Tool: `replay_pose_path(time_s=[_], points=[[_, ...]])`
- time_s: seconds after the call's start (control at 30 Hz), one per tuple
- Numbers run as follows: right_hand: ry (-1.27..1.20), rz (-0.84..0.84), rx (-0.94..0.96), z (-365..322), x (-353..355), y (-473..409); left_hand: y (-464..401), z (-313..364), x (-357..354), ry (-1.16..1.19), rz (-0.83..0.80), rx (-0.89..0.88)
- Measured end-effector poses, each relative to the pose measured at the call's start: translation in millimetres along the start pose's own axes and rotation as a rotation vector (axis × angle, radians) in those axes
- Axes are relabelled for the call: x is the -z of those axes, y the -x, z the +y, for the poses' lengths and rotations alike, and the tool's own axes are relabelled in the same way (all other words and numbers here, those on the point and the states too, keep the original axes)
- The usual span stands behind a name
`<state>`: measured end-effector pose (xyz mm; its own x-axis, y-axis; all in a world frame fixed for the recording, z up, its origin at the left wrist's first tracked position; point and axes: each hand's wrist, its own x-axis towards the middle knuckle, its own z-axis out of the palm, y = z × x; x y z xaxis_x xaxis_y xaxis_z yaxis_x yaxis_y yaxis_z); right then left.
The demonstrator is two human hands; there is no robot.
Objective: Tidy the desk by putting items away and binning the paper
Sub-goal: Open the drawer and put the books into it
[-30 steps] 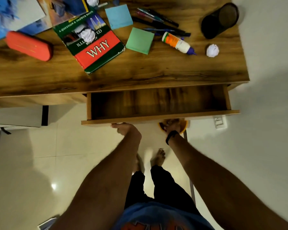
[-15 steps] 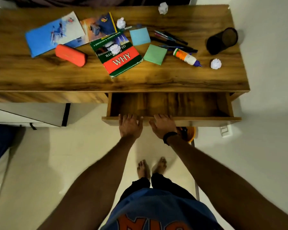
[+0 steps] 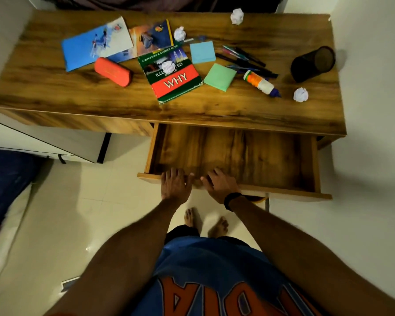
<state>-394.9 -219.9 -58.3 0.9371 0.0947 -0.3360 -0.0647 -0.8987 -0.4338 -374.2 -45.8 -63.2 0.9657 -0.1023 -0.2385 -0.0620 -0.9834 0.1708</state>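
The wooden desk (image 3: pixel 78 99) carries several crumpled paper balls, one by the far edge (image 3: pixel 237 16) and one at the right (image 3: pixel 300 94). A "WHY" book (image 3: pixel 176 80) lies mid-desk with a paper ball (image 3: pixel 168 65) on it. Around it are an orange case (image 3: pixel 113 71), blue booklets (image 3: pixel 96 44), a blue pad (image 3: pixel 202 52), a green pad (image 3: pixel 219 76), pens (image 3: pixel 244 59), a glue bottle (image 3: pixel 260 83) and a tipped black mesh pen holder (image 3: pixel 312 63). The drawer (image 3: pixel 260 156) stands pulled out with nothing inside. My left hand (image 3: pixel 175 184) and right hand (image 3: pixel 219 184) lie side by side, fingers hooked over its front rim.
A round orange bin (image 3: pixel 258 198) shows just under the drawer front. A dark blue bed (image 3: pixel 5 179) is at the left, a white panel (image 3: pixel 55 137) sits under the desk's left half, and a white wall runs along the right. My bare feet stand on pale tiles.
My hands moved from beneath the drawer front onto its top rim. The drawer has come further out. The view lifted, so the whole desk top shows.
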Motion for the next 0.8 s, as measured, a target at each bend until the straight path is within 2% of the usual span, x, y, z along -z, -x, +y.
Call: replay_pose_path(time_s=[0.2,0.43,0.6,0.7,0.8], points=[[0.003,0.028,0.03,-8,16,-35,-30,-5,23,0.057,-0.148,0.043],[0.008,0.179,0.1,-65,85,-133,-121,-23,100,0.237,0.068,0.101],[-0.069,0.219,0.008,-90,127,-202,-190,-38,135,0.464,0.15,0.153],[-0.121,0.234,-0.093,-94,143,-241,-231,-45,146,0.677,0.075,0.206],[-0.173,0.166,-0.208,-97,153,-276,-267,-56,148,0.784,-0.009,0.187]])
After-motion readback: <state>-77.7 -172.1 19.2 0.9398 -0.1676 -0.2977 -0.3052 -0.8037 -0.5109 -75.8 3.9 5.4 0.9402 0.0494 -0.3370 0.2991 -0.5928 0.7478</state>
